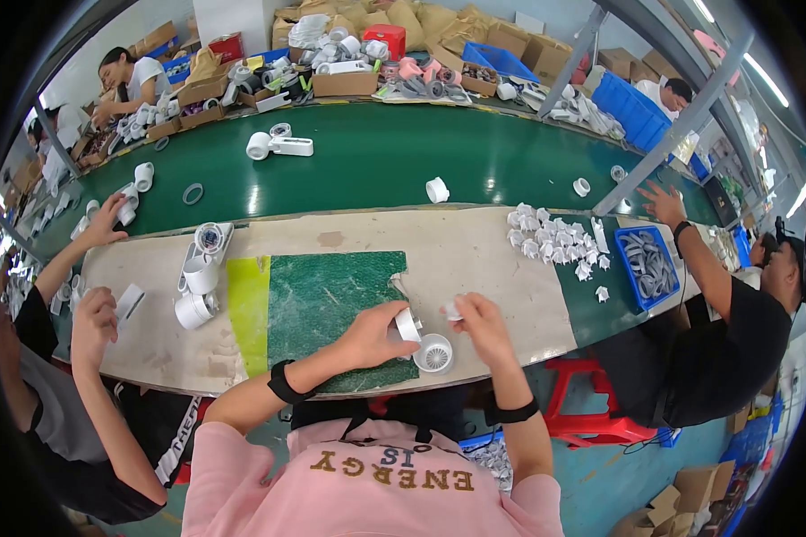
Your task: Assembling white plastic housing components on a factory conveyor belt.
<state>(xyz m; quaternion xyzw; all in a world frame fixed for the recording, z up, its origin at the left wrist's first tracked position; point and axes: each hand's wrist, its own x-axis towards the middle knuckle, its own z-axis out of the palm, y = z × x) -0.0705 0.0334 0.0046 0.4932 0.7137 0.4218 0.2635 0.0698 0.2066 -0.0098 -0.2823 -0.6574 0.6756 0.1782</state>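
My left hand is closed around a short white plastic cylinder, held on its side above the front edge of the green mat. Between the fingertips of my right hand is a small white plastic piece; its exact shape is partly covered. The two hands are a short gap apart. Just below and between them lies a round white part with a slotted grille, its open side up. Farther right, a loose heap of small white pronged plastic pieces is spread over the table.
A yellow strip borders the mat; white cylindrical assemblies stand left of it. A blue bin of grey rings sits at right. Co-workers' hands reach in at left and right. Beyond runs a green belt with scattered white parts.
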